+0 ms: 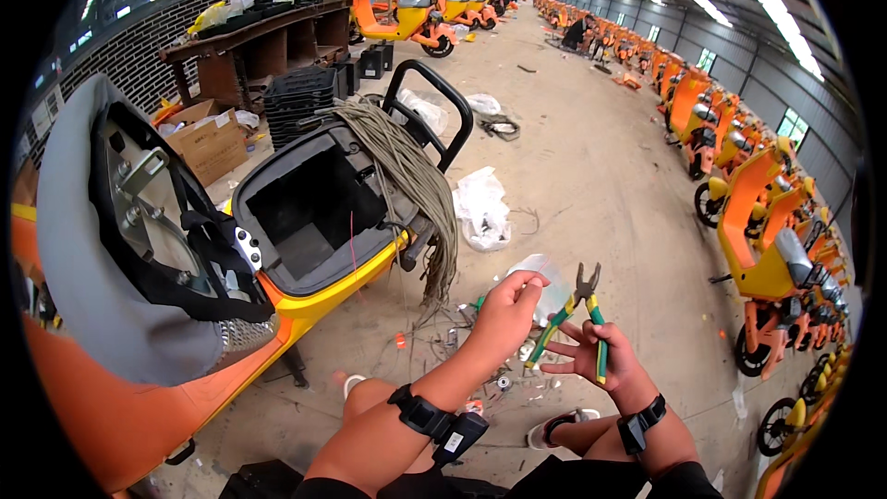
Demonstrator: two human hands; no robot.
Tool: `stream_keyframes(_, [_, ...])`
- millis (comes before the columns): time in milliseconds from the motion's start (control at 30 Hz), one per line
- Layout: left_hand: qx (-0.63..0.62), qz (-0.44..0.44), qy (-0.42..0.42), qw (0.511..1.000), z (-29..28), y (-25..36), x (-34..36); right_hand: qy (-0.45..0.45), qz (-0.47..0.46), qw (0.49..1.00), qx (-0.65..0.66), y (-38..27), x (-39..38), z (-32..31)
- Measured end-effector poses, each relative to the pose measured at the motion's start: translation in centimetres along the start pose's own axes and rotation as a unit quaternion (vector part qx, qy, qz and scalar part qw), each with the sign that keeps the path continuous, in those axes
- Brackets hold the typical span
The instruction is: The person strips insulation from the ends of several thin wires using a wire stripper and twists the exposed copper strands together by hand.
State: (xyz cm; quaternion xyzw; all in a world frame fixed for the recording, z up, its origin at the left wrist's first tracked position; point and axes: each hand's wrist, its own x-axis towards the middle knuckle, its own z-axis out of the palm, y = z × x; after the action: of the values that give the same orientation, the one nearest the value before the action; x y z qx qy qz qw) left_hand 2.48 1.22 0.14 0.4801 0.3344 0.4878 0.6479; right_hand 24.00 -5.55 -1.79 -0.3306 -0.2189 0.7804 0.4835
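My right hand (617,365) holds a pair of combination pliers (586,285) with green and yellow handles. Their jaws point upward, and the handles are spread apart among my fingers. Close beside them on the left, my left hand (510,307) is closed, its thumb pressed to the fingers; what it may hold cannot be made out. Just behind this hand lies a translucent sheet of plastic (552,286). To the left stands an orange and yellow scooter (314,314) with its grey seat (152,296) tipped up and its dark storage box (309,208) uncovered. A bundle of grey-green cords (416,185) drapes over the scooter's rear.
Small scraps litter the floor around my feet. White plastic bags (482,211) lie beyond the scooter's black rear rail (459,111). A cardboard box (208,150), stacked black crates (300,102) and a workbench (249,46) stand at the far left. Rows of scooters (762,222) line the right.
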Motion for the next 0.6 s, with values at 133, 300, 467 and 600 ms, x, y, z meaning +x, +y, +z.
stream_keyframes(133, [0.008,-0.017,0.011,1.0,-0.9,0.3,-0.1,-0.092,0.056,0.993,0.046,1.1,1.5,2.9])
stream_keyframes(300, [0.007,-0.01,0.005,1.0,-1.6,2.4,-1.4,-0.134,0.053,0.989,0.036,1.4,0.7,4.9])
stream_keyframes(467, [0.004,-0.013,-0.015,1.0,-1.8,2.8,-1.7,-0.125,0.035,0.991,-0.016,0.7,-0.1,5.5])
stream_keyframes(600, [0.002,-0.022,-0.013,1.0,-1.6,2.8,-1.4,-0.107,0.06,0.987,-0.107,0.8,-0.5,4.6])
